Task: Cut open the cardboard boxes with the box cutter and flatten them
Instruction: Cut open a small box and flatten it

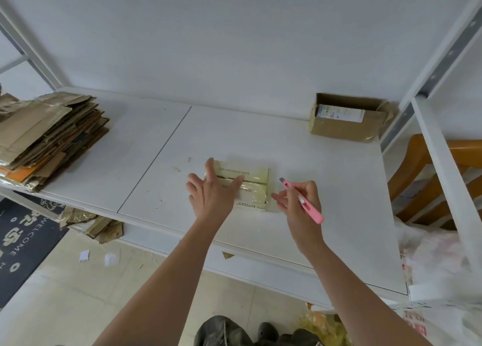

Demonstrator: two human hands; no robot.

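Both hands work at one flattened pale carton (245, 186) near the counter's (326, 215) front edge.
Left hand (212, 193), fingers spread straight, presses on the carton's left part; right hand (300, 202), just beside its right edge, grips one pink box cutter (302, 200), blade end pointing far-left toward the carton. The carton's long axis runs left to right, a slit along it. Counted: one uncut brown box (347, 118) far right, one stack of flattened cardboard (49, 136) far left.
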